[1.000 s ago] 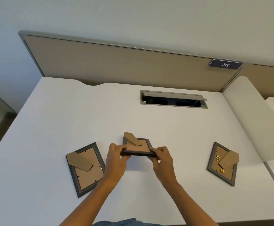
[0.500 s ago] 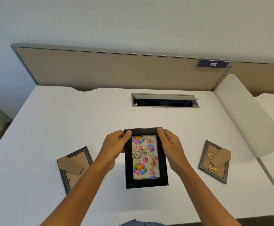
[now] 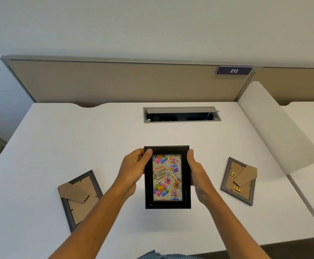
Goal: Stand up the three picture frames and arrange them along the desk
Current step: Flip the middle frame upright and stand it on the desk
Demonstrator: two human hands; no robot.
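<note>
Moved: since a second ago you have lifted the black frame (image 3: 167, 177) off the desk (image 3: 77, 139) and turned its birthday picture towards you; half a second ago it sat much the same.
Desk: white, filling the middle of the view, with an open cable tray (image 3: 181, 114) at upper centre.
Left frame (image 3: 80, 200): face down at lower left, grey, its stand folded flat.
Right frame (image 3: 239, 181): face down at centre right, well apart from your hands.
Black frame: upright, held above the desk at centre; I cannot see its stand.
Risk: if you set it down with the stand not swung out, it would likely tip backwards or slide flat.
Left hand (image 3: 133, 170): fingers curled round the left edge, thumb on the front.
Right hand (image 3: 199, 174): clasps the right edge likewise.
</note>
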